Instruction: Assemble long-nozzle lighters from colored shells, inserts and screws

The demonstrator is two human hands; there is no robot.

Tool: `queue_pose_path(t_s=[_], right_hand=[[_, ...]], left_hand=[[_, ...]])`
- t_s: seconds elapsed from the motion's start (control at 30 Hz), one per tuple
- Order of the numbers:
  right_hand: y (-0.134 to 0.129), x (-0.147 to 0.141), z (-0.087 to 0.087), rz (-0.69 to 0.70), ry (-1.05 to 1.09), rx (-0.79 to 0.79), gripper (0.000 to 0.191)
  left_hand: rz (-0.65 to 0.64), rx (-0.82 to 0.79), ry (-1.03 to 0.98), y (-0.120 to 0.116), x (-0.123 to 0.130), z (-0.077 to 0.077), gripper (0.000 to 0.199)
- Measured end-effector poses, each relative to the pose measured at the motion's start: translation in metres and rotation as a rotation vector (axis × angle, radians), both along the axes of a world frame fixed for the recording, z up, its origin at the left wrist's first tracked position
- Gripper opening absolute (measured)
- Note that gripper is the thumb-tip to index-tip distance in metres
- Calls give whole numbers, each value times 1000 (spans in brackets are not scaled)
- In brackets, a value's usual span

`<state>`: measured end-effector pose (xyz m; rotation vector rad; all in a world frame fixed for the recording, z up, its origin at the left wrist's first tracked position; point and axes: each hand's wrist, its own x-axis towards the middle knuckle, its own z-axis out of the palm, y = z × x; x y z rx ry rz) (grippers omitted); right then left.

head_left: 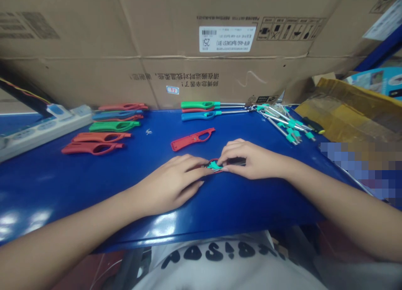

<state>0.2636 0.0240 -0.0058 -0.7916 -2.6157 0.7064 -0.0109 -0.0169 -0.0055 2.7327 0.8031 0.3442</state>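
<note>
Low over the tabletop, both hands meet at a gas lighter part with a red casing and a teal trigger (215, 166). My left hand (179, 181) closes on its left end, and the fingers cover most of the casing. From the other side my right hand (246, 158) pinches it by the trigger, with a dark tube partly showing under the palm. Just beyond the hands lies a loose red lighter casing half (193, 139), inner side up. Farther back are a green lighter (199, 105) and a blue lighter (198, 115) with metal tubes, with a red one between them.
Red, blue and green casing halves (94, 147) lie in a row at left, beside a white power strip (47, 130). Several metal tubes with teal parts (292, 124) are piled at back right, near a screwdriver (314, 125) and a taped box (351, 110). A large carton (109, 38) walls the back.
</note>
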Motion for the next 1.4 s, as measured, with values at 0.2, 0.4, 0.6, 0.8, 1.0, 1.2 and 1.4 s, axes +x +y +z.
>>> queue_pose_path(t_s=[0.2, 0.4, 0.6, 0.8, 1.0, 1.2, 1.4], right_hand=[[-1, 1, 1, 17, -14, 49, 16], [0, -2, -1, -43, 47, -38, 11], [0, -3, 0, -46, 58, -95, 14], [-3, -7, -1, -201, 90, -259, 14], [-3, -6, 0, -159, 81, -265, 16], [-5, -5, 2, -103, 44, -48, 11], [-6, -5, 3, -33, 17, 72, 10]], left_hand=[[2, 12, 2, 0, 0, -1, 46], [-3, 5, -14, 1, 1, -3, 45], [2, 9, -15, 1, 1, -3, 46], [6, 19, 8, 1, 1, -3, 44], [13, 30, 21, 1, 0, -3, 44], [7, 75, 51, 0, 1, -3, 44], [2, 139, 92, -1, 1, -3, 43]])
